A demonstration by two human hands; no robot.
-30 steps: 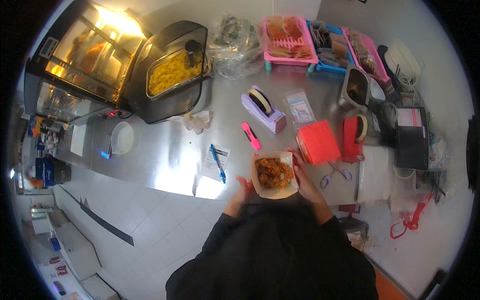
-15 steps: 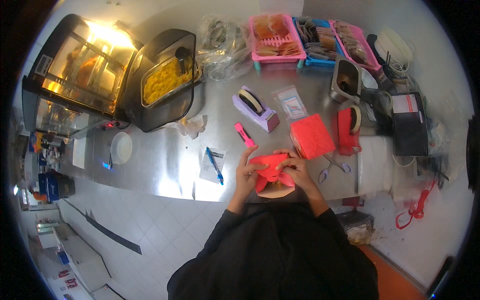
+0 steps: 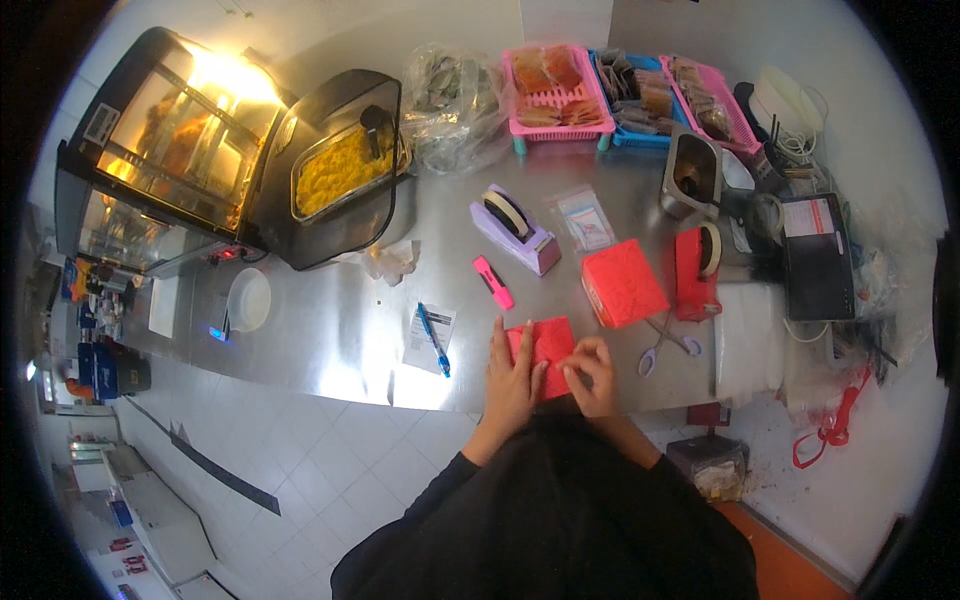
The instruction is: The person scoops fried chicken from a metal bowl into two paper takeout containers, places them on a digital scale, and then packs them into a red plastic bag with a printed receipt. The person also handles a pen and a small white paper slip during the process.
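here, the red box sits beneath your spread-fingered left grip; your right grip curls alongside, hold unclear.

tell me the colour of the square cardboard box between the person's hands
The square cardboard box is red, best seen in the head view.

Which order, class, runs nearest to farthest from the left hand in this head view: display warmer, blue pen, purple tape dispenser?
1. Blue pen: to the left.
2. Purple tape dispenser: straight ahead.
3. Display warmer: far left, farther back.
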